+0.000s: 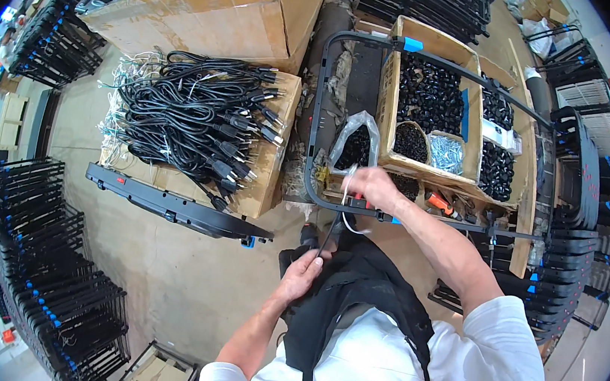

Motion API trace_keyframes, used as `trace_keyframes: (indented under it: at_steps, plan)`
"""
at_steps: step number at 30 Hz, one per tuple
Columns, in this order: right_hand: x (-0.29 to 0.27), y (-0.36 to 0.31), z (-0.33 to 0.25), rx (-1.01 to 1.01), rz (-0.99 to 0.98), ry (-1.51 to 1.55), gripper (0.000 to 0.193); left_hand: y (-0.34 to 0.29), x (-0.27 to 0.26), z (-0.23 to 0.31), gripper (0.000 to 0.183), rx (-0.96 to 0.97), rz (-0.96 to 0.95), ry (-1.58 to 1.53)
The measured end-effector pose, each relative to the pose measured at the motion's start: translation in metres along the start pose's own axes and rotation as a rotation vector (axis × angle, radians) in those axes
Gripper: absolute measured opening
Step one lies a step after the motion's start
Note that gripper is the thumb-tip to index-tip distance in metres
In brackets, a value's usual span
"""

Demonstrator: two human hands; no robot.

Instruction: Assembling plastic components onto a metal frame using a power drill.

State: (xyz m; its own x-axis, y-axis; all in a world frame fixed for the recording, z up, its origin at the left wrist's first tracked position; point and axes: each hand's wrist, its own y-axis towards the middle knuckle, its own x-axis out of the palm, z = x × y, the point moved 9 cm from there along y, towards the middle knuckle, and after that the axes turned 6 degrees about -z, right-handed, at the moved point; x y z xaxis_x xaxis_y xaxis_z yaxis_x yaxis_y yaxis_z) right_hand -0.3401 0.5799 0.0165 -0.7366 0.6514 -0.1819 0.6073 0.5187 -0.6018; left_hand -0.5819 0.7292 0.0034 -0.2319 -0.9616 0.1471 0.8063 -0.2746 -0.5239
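A black tubular metal frame (319, 102) with blue clips lies across the bench in front of me. My left hand (301, 274) is closed round a thin black cord (330, 236), which runs up toward the frame's near left corner. Above that corner my right hand (373, 188) has its fingers pinched on a thin white wire (349, 219) that loops down over the near bar. The fingertips partly hide the wire's upper end. Beside the right hand stands an opened clear plastic bag (367, 126) with small dark parts inside.
Right of centre, a divided cardboard box (390, 87) holds black fittings and silver screws. An orange-handled tool (439, 202) lies by its near side. At left, bundled black power cords (193, 117) cover a carton, with a long black panel (168, 205) along its near edge. Stacked black frames (48, 266) stand around.
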Motion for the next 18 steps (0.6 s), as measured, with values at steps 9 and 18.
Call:
trace_keyframes:
  at_steps: [9, 18]
  plan:
    - [-0.049, 0.014, 0.022, -0.236, 0.431, 0.841, 0.032, 0.046, 0.005, 0.021, 0.028, 0.072, 0.327, 0.008]
    - [-0.093, 0.053, -0.052, -0.321, 0.235, 0.769, 0.034, 0.072, 0.014, 0.082, 0.03, -0.043, 0.443, 0.27]
